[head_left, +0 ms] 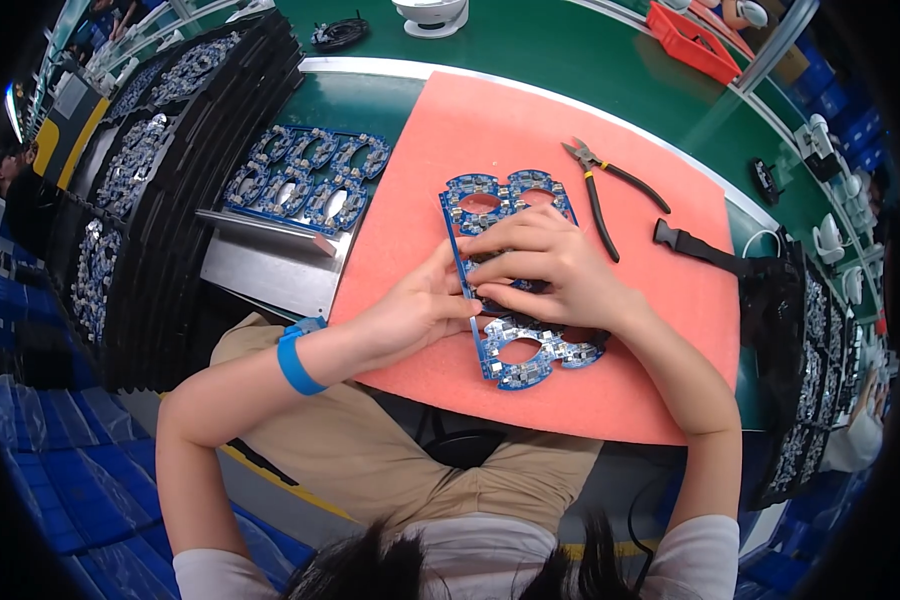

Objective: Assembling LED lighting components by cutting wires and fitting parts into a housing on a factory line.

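A blue circuit board panel (515,375) with round cut-outs lies on the pink foam mat (400,350) in front of me. My left hand (430,305) is closed on the panel's left edge strip, thumb on top. Over the panel's middle, my right hand (560,265) has its fingers curled and closed onto the board near that same strip, hiding the centre part. A wrist band (298,358), blue, circles my left wrist. Beyond my right hand rest cutting pliers (600,180) with black handles, their jaws apart.
Another blue board panel (310,180) lies at the left beside a metal plate (270,265). Black trays (170,230) full of boards are stacked at far left, with more trays (815,370) at right. A black buckle strap (700,245) crosses the mat's right edge. A red bin (695,45) stands far right.
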A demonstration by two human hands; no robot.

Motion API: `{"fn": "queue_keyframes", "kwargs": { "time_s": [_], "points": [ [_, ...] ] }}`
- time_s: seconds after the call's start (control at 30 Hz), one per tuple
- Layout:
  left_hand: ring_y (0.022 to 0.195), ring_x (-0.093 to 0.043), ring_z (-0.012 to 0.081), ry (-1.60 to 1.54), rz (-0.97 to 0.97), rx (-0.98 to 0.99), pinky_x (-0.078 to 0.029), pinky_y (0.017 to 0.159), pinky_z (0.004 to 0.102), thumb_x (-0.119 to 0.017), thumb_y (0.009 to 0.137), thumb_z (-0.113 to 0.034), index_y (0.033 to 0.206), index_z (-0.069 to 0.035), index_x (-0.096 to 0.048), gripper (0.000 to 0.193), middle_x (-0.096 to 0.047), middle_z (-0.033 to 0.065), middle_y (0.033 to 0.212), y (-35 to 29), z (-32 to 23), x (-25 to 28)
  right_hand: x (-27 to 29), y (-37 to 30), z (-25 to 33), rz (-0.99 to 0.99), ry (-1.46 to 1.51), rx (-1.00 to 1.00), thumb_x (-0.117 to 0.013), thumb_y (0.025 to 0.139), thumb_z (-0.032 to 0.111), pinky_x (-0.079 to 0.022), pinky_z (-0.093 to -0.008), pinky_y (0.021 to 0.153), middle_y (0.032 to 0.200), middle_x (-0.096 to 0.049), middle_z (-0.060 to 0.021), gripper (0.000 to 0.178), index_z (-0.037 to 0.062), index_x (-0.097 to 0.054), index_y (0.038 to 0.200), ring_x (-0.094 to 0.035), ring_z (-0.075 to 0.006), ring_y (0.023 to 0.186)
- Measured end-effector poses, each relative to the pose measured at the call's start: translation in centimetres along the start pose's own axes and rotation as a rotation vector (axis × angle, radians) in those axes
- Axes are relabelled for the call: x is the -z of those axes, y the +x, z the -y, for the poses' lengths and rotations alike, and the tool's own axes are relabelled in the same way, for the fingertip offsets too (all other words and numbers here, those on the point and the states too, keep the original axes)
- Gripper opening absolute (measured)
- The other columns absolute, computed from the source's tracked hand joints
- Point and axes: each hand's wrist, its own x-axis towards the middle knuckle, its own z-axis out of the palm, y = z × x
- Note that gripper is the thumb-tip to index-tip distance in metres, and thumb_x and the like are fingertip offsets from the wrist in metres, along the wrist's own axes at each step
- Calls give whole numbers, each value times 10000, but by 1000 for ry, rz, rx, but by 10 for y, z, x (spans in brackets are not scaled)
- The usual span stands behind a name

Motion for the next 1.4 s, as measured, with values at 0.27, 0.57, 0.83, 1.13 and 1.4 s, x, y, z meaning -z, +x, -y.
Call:
{"fn": "queue_keyframes", "kwargs": {
  "time_s": [0.27,0.57,0.83,1.13,1.4],
  "points": [
    [1234,-526,191,19,-45,27,-471,1020,376,-449,907,92,1514,-151,-172,710,-477,87,1352,-2,-3,-3,-7,4,12,-40,142,-80,-748,744,28,-516,-349,847,1005,-717,-65,128,40,-685,854,-668,-223,1001],
    [1255,-534,237,-21,-58,31,-489,1025,407,-422,917,99,1502,-149,-173,682,-479,109,1369,-2,-7,-8,21,-1,-2,105,87,-102,-801,728,163,-392,-435,1030,1172,-671,-61,200,74,-736,895,-592,-263,1112],
    [1329,-466,254,-16,-24,32,-426,1084,424,-438,925,79,1530,-155,-161,705,-436,129,1434,-1,-5,-5,27,2,8,226,14,-115,-721,817,161,-412,-421,965,1126,-664,-40,104,64,-685,824,-605,-235,1027],
    [1325,-476,269,-18,-28,6,-450,1069,435,-417,925,101,1511,-149,-190,676,-439,135,1436,-1,-7,-9,43,-3,-4,178,0,-203,-755,768,99,-544,-400,865,1139,-672,-128,209,9,-679,941,-654,-303,1038],
    [1354,-442,282,-12,-39,29,-414,1104,448,-412,921,103,1526,-143,-187,690,-421,145,1458,-1,-9,-9,37,-3,-1,232,58,-408,-729,752,28,-567,-368,811,998,-695,-124,162,-3,-626,872,-692,-276,926]
  ]
}}
